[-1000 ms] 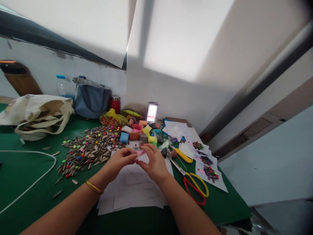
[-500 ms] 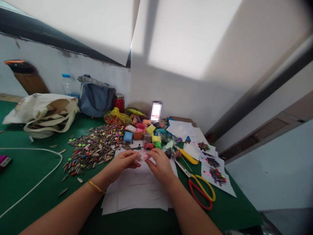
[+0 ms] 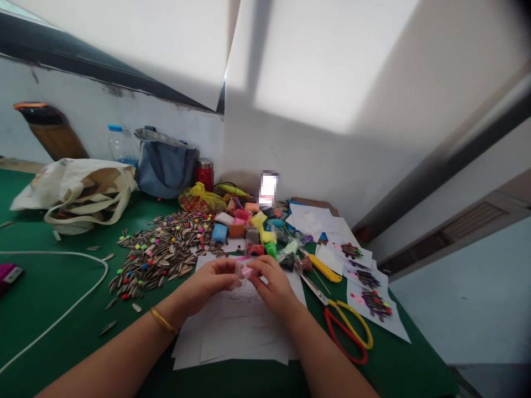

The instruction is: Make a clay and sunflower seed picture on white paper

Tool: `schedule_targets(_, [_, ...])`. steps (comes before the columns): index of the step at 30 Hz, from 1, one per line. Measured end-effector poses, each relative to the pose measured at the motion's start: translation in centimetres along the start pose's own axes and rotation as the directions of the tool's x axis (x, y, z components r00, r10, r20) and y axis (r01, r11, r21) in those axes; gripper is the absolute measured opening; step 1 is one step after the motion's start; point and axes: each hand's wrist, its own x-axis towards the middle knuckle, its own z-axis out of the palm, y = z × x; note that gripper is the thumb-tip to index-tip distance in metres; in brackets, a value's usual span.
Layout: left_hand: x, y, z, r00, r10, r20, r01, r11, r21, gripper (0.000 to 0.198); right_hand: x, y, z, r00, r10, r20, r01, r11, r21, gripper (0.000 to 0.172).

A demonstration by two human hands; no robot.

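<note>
Both hands work above the stack of paper (image 3: 244, 345), taken here as reference. Relation of interest: the pink packet (image 3: 249, 271), a pink lump in what looks like clear wrap, sits over the stack's far part, directly between the two sets of fingertips and on the far side of the line drawing (image 3: 244, 296) on the top sheet. Left hand (image 3: 211, 283) comes in from the stack's left side, right hand (image 3: 274, 284) from its right; both are in contact, so neither has a gap to close, though the pink lump appears nearer the right fingertips and the clear film nearer the left. Long axis: seems to run roughly crosswise to the stack, hand to hand, but the packet is small and partly covered, so I cannot be certain. Fingers: left thumb and forefinger are brought together on the packet's left end; right thumb and fingers pinch its right end, the opening no wider than the packet itself. Whether the wrap is open or sealed cannot be told. Surroundings: wrapped coloured blocks (image 3: 236, 230) lie just beyond the stack's far edge, the seed pile (image 3: 155, 257) to its left, the scissors (image 3: 348, 331) and yellow cutter (image 3: 326, 269) to its right.
</note>
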Motion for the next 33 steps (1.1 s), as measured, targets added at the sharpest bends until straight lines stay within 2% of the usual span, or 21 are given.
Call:
schedule_targets(3, [0.16,-0.19,0.1,0.995,0.077,-0.068,-0.075,0.997,0.026,0.036,-0.19,0.27,0.25,0.999,0.043,-0.026,-0.043,0.999,-0.012,0.025])
schedule_targets(6, [0.35,-0.32,0.14,0.97,0.183,-0.16,-0.17,0.981,0.094,0.029,-0.29,0.31,0.31,0.992,0.099,-0.074,-0.101,0.995,-0.025,0.017])
schedule_targets(8, [0.48,-0.39,0.08,0.953,0.243,-0.181,-0.209,0.96,0.186,0.024,-0.24,0.12,0.22,0.993,0.086,-0.082,-0.09,0.995,-0.04,0.011])
schedule_targets(11, [0.61,-0.52,-0.15,0.946,0.274,-0.171,-0.21,0.924,0.319,0.018,-0.06,-0.33,0.04,0.995,0.044,-0.087,-0.047,0.998,-0.042,0.012])
schedule_targets(17, [0.4,-0.45,-0.3,0.944,0.287,-0.163,-0.181,0.863,0.472,0.024,0.18,-0.35,-0.13,0.997,-0.009,-0.083,0.01,1.0,0.013,0.01])
schedule_targets(20, [0.28,-0.4,0.01,0.935,0.331,-0.129,-0.221,0.825,0.52,0.026,0.15,-0.03,-0.08,0.998,-0.029,-0.047,0.03,0.999,0.022,0.01])
schedule_targets(25, [0.26,-0.81,0.4,0.909,0.413,-0.053,-0.283,0.706,0.649,0.025,-0.02,0.01,0.26,1.0,-0.006,0.001,0.006,1.0,-0.012,0.01])
schedule_targets(29, [0.28,-0.92,0.26,0.891,0.45,-0.062,-0.284,0.656,0.699,0.025,0.02,-0.14,0.37,1.0,-0.001,-0.008,0.001,1.0,-0.018,0.006])
schedule_targets(33, [0.39,-1.02,0.07,0.896,0.443,-0.037,-0.291,0.648,0.704,0.022,0.02,0.01,0.49,1.0,-0.005,-0.012,0.004,0.999,-0.033,0.01])
